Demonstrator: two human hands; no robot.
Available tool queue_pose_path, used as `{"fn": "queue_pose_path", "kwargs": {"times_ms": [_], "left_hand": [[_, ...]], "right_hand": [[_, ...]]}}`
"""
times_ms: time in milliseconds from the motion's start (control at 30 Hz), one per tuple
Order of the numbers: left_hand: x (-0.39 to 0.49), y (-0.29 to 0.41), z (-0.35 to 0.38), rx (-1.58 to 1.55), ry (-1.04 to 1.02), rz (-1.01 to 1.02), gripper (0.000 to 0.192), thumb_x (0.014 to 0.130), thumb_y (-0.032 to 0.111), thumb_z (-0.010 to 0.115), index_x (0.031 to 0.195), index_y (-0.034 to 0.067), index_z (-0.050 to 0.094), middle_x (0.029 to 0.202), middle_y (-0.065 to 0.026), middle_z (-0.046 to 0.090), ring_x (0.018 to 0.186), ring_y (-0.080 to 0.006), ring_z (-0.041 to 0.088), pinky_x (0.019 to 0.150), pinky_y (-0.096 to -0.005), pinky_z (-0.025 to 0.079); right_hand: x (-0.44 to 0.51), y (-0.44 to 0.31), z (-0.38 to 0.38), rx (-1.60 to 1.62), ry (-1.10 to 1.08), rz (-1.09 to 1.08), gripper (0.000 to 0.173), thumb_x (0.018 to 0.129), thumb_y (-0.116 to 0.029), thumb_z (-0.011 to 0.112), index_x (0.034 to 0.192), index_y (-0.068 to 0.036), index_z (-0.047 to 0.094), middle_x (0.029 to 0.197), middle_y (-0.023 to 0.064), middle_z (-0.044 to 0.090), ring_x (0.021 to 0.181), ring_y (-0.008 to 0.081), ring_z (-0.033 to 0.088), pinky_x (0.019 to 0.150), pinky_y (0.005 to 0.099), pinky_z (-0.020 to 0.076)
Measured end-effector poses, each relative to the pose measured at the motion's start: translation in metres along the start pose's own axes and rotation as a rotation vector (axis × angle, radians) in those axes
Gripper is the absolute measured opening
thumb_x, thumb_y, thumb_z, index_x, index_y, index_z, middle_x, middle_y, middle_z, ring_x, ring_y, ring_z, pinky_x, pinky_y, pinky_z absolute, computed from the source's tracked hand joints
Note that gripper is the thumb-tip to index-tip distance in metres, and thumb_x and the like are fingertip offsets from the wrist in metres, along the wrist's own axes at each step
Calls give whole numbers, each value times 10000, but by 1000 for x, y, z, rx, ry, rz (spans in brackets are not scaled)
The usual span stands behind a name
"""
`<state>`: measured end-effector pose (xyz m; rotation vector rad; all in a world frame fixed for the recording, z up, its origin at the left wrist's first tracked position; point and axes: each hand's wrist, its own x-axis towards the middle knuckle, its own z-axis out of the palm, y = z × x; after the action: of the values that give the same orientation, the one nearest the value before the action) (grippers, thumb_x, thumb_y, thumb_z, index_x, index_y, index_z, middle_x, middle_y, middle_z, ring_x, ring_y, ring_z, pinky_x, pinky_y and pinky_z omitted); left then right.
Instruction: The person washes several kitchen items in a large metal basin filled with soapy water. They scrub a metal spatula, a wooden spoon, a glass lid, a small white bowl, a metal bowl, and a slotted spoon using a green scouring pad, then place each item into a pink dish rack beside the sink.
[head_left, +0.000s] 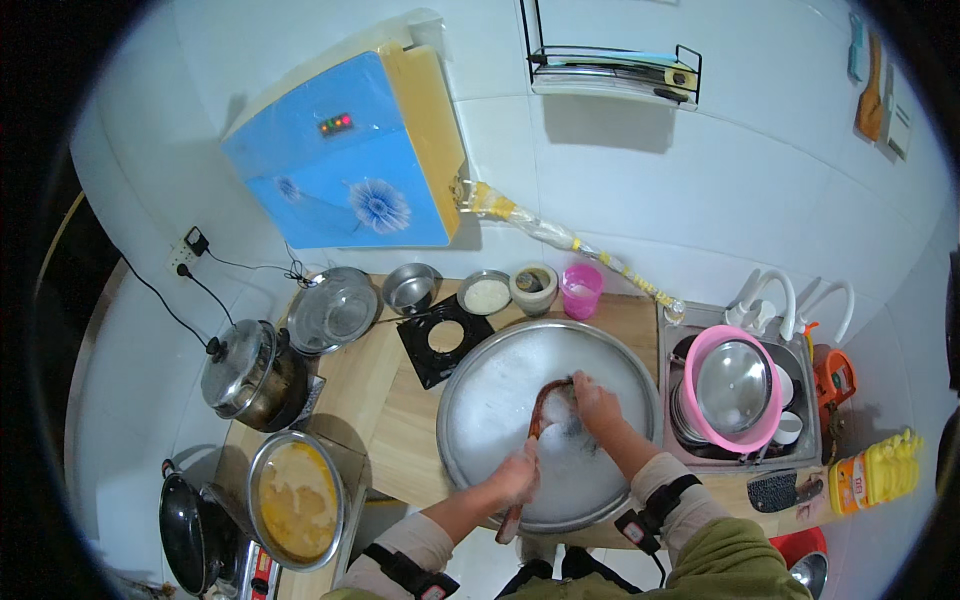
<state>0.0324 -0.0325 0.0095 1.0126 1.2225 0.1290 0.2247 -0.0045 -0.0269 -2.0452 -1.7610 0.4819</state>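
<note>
A wide metal basin (480, 450) full of white suds stands at the counter's front edge. My left hand (516, 474) grips the brown handle of a long utensil (535, 420), whose butt end sticks out over the basin's near rim. Its upper part curves to the right in the basin. At the far end of that curve, my right hand (596, 401) is closed on it with bent fingers, slightly blurred. Suds hide part of the utensil, so its exact kind is unclear. Whether a scrubber is under my right fingers cannot be seen.
Right of the basin, a pink tub (697, 397) with a metal lid sits in the sink (806, 450). A cleaver (772, 491) lies near the front edge. Left are a bowl of yellowish liquid (300, 502) and a lidded pot (255, 382). A pink cup (582, 292) stands behind.
</note>
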Motion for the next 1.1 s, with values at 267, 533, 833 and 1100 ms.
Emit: {"fn": "queue_pose_path", "kwargs": {"times_ms": [267,533,833,1100], "left_hand": [[13,-20,-4,-196,-119,-128,437,848,515,334,708,111,423,587,-7,406,491,-143,408,436,-289,343],[0,-19,1,-327,-221,-180,416,839,521,360,698,132,400,556,26,337,455,-131,342,414,-283,292],[-12,10,28,-452,-84,-110,457,821,587,296,704,149,356,500,25,252,410,-121,283,375,-274,231],[28,-4,4,-523,-366,214,398,879,435,320,945,66,456,613,-53,467,542,-207,503,511,-352,445]], "right_hand": [[4,-19,-12,-83,-50,-745,414,702,-200,616,1081,-110,477,1087,102,459,1027,291,431,835,363,395],[12,5,1,80,-195,-170,355,758,-264,553,1033,-76,429,860,193,552,815,342,550,666,414,437],[-3,-35,33,797,76,649,481,848,-410,412,1029,33,465,917,179,571,794,306,578,673,419,448],[-8,-55,22,939,-239,287,447,850,-340,438,1088,38,413,874,167,536,788,267,527,675,375,434]]}}
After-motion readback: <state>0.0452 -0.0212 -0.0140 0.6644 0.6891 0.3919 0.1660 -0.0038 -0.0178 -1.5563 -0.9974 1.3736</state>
